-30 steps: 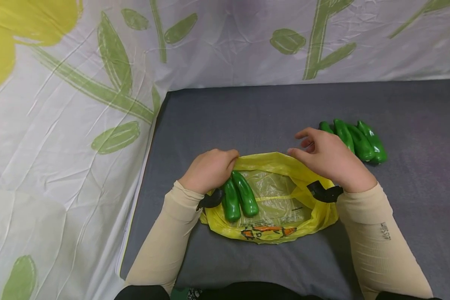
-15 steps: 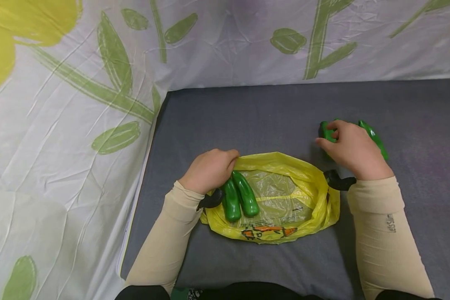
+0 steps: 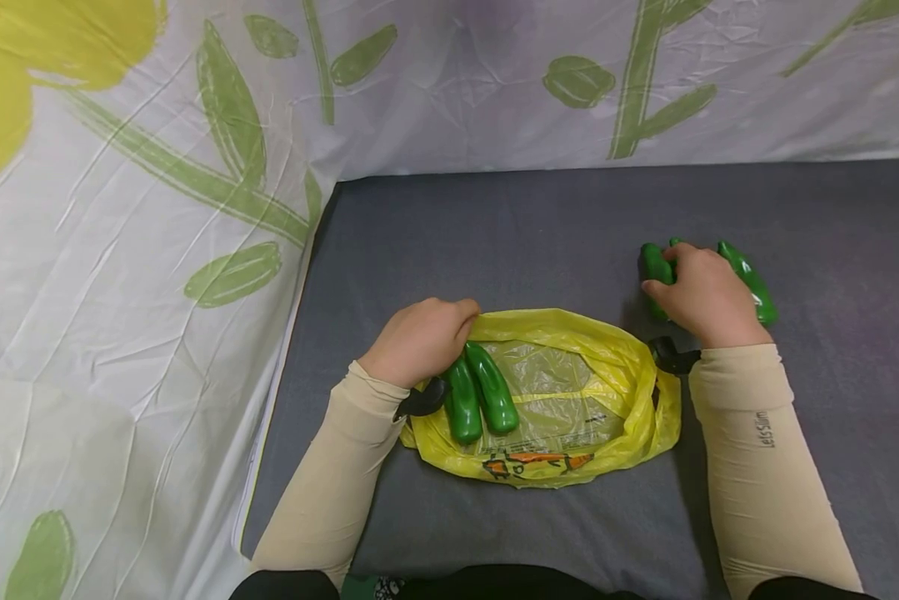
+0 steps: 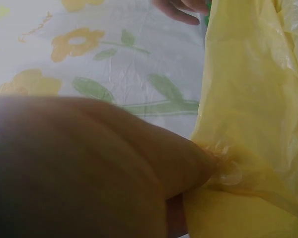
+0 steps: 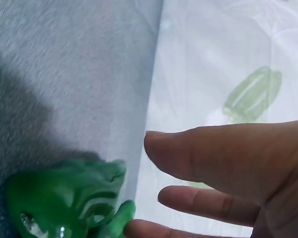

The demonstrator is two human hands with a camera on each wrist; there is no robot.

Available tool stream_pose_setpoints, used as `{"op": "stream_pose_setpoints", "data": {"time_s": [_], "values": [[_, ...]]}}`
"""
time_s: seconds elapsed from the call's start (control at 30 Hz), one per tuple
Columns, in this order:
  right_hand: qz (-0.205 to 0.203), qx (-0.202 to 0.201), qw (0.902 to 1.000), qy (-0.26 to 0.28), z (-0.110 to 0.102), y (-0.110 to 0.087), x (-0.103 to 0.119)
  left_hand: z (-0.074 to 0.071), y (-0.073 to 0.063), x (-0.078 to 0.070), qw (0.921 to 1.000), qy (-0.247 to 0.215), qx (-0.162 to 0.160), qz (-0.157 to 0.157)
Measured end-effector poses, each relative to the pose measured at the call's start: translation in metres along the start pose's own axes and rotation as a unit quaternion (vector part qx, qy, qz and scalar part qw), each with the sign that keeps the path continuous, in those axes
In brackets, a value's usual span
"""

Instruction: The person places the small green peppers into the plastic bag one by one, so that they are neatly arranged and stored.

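Left hand (image 3: pixel 422 337) pinches bag (image 3: pixel 599 354) rim; right hand (image 3: pixel 707 296) half-open, no hold visible, at green peppers (image 3: pixel 749 287) toward far edge of desk (image 3: pixel 494 242). Best grasp: mid-body.

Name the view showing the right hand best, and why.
Head view: the right hand shows nearly whole, at the loose green peppers. Right wrist: thumb and some fingers, cropped. Left wrist: only part, at top.

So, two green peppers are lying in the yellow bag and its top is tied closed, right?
Not quite: the yellow bag isn't tied closed. The head view shows its top wide open, with two green peppers lying in it.
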State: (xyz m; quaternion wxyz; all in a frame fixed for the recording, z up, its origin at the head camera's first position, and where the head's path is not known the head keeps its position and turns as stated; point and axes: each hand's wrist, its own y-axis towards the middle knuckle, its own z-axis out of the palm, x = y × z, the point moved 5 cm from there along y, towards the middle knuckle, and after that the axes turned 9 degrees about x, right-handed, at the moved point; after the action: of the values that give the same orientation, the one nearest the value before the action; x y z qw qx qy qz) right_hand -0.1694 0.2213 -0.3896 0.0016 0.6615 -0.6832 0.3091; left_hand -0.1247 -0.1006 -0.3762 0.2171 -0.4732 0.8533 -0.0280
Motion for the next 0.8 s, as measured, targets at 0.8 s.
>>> {"op": "stream_pose_setpoints", "data": {"time_s": [0.8], "values": [[0.0, -0.026, 0.9983, -0.052, 0.017, 0.013, -0.004, 0.0, 0.0, -0.001, 1.0, 0.001, 0.004, -0.003]]}}
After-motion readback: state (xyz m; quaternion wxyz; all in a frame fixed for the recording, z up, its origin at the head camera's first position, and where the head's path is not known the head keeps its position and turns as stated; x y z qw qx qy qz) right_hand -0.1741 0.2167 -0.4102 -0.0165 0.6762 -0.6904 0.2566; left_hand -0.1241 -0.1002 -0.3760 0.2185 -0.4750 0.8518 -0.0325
